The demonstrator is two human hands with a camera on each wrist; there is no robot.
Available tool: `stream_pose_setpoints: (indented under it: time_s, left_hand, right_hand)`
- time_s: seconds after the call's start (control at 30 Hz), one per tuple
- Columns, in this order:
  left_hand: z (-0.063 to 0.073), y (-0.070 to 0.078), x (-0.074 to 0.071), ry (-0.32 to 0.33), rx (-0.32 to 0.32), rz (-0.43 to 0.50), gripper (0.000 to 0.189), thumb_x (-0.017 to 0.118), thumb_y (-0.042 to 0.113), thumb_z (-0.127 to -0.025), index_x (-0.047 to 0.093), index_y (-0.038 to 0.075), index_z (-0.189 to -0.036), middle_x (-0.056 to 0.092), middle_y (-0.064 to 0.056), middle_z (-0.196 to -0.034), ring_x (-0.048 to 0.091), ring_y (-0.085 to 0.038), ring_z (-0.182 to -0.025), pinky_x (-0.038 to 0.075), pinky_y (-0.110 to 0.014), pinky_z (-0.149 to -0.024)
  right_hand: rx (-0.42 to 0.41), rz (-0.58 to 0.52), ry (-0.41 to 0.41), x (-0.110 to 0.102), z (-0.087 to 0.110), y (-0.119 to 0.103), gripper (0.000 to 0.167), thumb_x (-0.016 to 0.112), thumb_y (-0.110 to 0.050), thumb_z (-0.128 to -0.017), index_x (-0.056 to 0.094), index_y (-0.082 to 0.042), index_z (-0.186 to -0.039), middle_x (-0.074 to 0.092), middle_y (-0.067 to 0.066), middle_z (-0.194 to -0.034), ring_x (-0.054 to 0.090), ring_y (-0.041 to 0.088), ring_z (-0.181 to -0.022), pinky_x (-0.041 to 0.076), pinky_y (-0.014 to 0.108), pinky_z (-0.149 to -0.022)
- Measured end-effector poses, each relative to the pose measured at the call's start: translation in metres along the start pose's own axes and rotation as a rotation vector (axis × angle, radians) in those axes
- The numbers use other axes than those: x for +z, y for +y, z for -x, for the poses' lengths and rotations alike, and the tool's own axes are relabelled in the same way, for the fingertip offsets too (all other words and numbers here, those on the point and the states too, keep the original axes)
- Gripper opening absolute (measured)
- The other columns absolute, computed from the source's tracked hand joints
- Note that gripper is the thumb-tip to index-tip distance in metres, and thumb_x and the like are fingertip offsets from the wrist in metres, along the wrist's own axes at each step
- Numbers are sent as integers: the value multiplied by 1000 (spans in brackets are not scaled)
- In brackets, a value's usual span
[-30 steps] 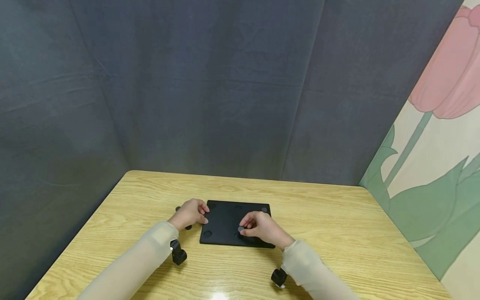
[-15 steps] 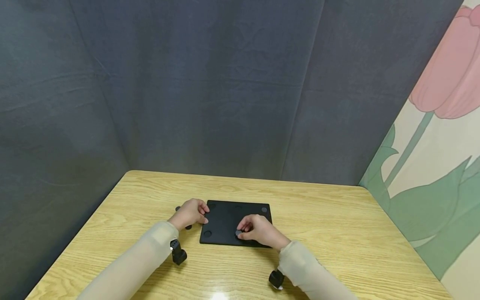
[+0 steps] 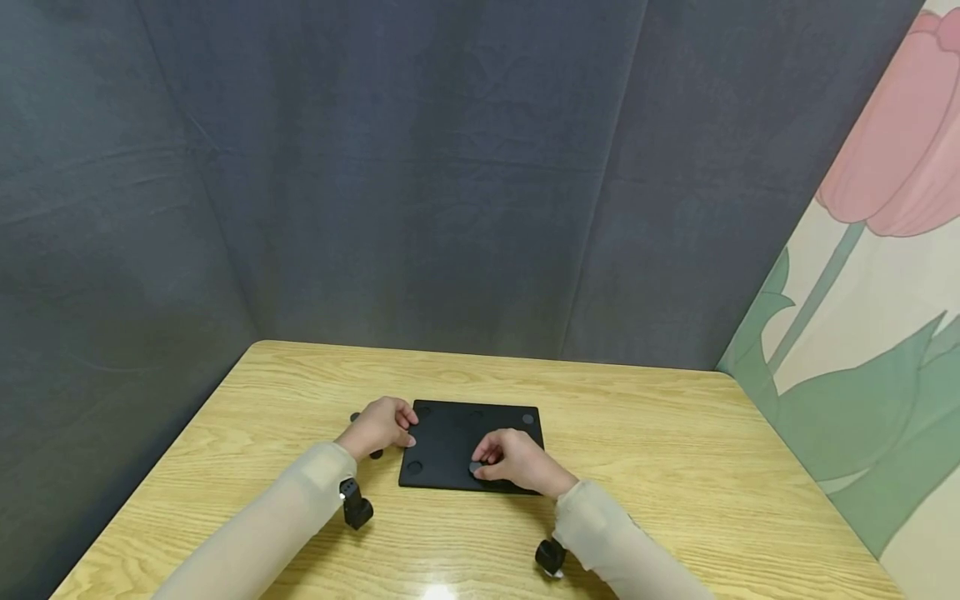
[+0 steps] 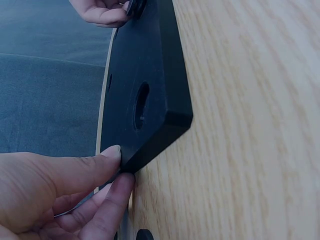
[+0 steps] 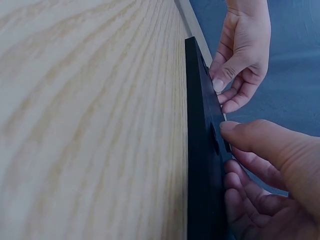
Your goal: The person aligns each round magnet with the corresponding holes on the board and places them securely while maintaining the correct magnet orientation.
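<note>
A flat black rectangular board (image 3: 447, 433) with shallow round recesses lies on the wooden table. My left hand (image 3: 381, 427) holds it at the left edge, thumb on the top face and a fingertip against the side, as the left wrist view shows. Between thumb and fingers, my right hand (image 3: 517, 460) pinches a small dark round disc (image 3: 476, 468) at the recess in the middle of the near edge. Another grey disc (image 3: 528, 419) sits in the far right recess. The near left recess (image 4: 141, 106) is bare.
Small black round pieces (image 3: 377, 454) lie on the table (image 3: 660, 467) just left of the board, partly hidden by my left hand. A dark curtain (image 3: 420, 183) hangs behind the table, and a flower-painted wall (image 3: 862, 400) stands on the right.
My right hand has moved slightly left and nearer, bringing the disc down to the near middle recess; over the last half second it hardly moves. My left hand stays at the board's edge.
</note>
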State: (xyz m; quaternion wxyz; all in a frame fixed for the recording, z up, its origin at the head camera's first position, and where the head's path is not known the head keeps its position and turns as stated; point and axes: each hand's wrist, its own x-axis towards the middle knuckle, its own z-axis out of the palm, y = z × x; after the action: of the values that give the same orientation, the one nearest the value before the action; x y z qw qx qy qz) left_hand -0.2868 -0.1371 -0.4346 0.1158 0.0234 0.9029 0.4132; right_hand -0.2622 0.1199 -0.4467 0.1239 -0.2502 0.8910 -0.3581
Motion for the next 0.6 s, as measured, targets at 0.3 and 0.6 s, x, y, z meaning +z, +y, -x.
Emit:
stream_pose_setpoints:
  time_s: [0.3, 0.6]
  left_hand:
    - [-1, -1, 0, -1, 5, 0, 25, 76, -6, -76, 65, 2, -98, 56, -9, -90, 51, -19, -78, 46, -27, -65]
    - [-2, -1, 0, -6, 1, 5, 26, 77, -5, -76, 66, 3, -98, 56, -8, -89, 51, -19, -78, 46, -27, -66]
  right_hand:
    - [7, 1, -8, 0, -1, -2, 10, 77, -14, -83, 70, -12, -91, 61, -5, -84, 53, 9, -76, 47, 22, -68]
    - [10, 12, 0, 3, -2, -2, 10, 78, -12, -81, 71, -11, -89, 61, -3, -83, 52, 10, -75, 46, 22, -67]
